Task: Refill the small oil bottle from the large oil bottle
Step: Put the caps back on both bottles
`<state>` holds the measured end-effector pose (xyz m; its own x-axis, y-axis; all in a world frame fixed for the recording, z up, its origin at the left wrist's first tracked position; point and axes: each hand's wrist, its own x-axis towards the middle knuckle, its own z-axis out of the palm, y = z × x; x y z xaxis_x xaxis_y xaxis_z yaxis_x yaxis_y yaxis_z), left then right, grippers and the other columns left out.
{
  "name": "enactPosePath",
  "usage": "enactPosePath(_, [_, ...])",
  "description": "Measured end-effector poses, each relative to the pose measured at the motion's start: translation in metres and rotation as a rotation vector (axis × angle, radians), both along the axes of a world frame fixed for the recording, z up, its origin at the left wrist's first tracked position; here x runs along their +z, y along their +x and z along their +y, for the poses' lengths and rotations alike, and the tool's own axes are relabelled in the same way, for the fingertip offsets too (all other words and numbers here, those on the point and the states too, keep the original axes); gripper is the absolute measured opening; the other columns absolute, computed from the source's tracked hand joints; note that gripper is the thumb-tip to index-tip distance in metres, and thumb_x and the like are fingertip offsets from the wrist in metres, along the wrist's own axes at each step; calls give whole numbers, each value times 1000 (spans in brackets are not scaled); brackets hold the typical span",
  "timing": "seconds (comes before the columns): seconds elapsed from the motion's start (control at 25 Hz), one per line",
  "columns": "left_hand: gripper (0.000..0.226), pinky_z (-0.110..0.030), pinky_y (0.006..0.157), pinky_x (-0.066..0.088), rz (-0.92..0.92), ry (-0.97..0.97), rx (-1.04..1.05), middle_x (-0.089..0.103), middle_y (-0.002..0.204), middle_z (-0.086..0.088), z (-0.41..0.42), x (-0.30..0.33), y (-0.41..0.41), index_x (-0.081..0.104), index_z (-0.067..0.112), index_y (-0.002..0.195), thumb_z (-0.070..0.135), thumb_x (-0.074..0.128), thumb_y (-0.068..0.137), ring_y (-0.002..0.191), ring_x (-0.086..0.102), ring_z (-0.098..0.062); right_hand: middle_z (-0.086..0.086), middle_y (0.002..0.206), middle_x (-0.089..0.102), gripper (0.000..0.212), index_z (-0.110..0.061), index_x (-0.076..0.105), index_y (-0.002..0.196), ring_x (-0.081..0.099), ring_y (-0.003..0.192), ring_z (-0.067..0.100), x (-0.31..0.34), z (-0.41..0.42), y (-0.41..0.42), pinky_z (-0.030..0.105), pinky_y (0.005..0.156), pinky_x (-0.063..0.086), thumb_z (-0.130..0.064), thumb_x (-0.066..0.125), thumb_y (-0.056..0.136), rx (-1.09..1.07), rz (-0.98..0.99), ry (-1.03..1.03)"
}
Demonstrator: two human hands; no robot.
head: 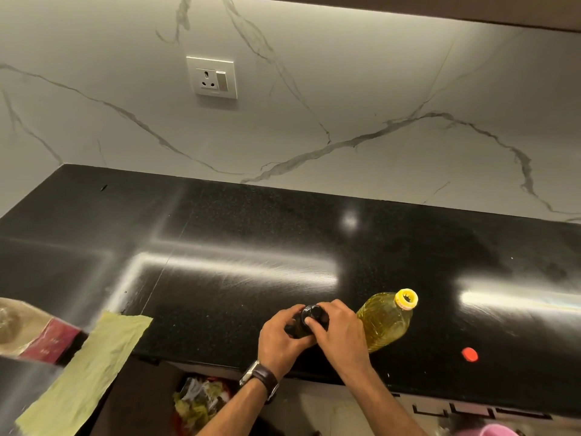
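The small oil bottle (298,327) is held upright on the black tabletop (251,247) by the left hand (279,338); its dark cap (312,312) is pinched by the right hand (338,330). The body should be kept steady while twisting, clear of the uncapped large oil bottle (385,320) just beside it.

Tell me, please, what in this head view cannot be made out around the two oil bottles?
- Small dark oil bottle: body and fill level hidden by left hand and right hand.
- Its round black cap: tightening or loosening, unclear.
- Large clear bottle of yellow oil: base hidden behind the right hand.
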<state>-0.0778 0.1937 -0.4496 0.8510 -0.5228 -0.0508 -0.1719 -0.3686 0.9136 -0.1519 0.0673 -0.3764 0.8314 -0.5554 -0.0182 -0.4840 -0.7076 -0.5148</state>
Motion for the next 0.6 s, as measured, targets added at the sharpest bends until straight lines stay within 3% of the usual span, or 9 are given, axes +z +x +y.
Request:
enactPosePath(0.28, [60, -25, 86, 58, -5, 24, 5, 70, 112, 22, 0, 4, -3, 65, 44, 123, 57, 79, 66, 101, 67, 3, -10, 114, 60, 37, -25, 67, 129, 63, 98, 4, -6, 6, -3, 15, 80, 53, -43, 67, 97, -21, -28, 39])
enactPosePath(0.4, [60, -30, 82, 60, 10, 73, 31, 63, 115, 18, 2, 2, -10, 57, 35, 122, 45, 86, 70, 102, 64, 0, -9, 120, 55, 43, -24, 59, 138, 63, 102, 5, -9, 9, -8, 18, 85, 56, -44, 63, 100, -23, -39, 51])
enactPosePath(0.48, [54, -34, 74, 61, 18, 122, 69, 61, 109, 14, 9, -4, -17, 52, 33, 113, 36, 89, 73, 96, 64, 0, -9, 124, 51, 50, -25, 52, 143, 61, 106, 5, -10, 12, -14, 14, 83, 53, -44, 65, 98, -28, -47, 76])
enactPosePath(0.6, [37, -37, 65, 59, -15, 192, 4, 63, 88, 11, 24, -16, -33, 53, 36, 93, 42, 85, 74, 78, 64, -5, -12, 126, 47, 63, -29, 43, 147, 60, 104, 3, -16, 17, -34, 12, 83, 50, -44, 73, 93, -51, -47, 151])
